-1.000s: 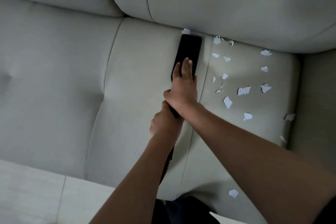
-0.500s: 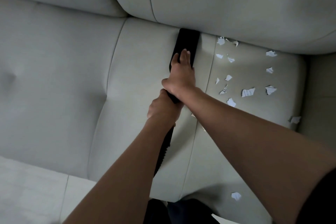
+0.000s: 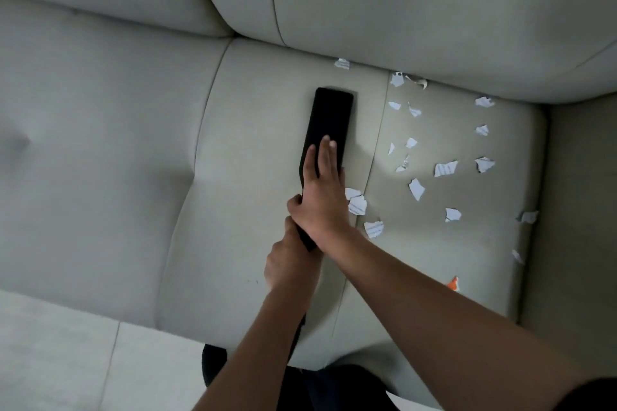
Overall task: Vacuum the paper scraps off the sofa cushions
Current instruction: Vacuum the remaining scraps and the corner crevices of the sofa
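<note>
1. Head view: we see the long flat black plastic vacuum nozzle [image 3: 330,117] lying on the pale grey fabric sofa seat cushion [image 3: 253,143].
2. The right hand [image 3: 322,207] lays straight fingers flat on top, likely pressing it down for suction. The left hand [image 3: 290,265] is wrapped tight round its rear end, likely to steer.
3. The torn white paper scraps [image 3: 445,168] lie mostly right of the seam, a few just beside the right hand.

Single view, head-mounted and wide-angle. It looks steeply down and slightly forward from above the front edge of the seat cushion [image 3: 260,117], at close range. The backrest [image 3: 400,3] fills the frame's top, the floor [image 3: 50,360] its lower left. The forearms [image 3: 434,310] enter from the bottom edge.
</note>
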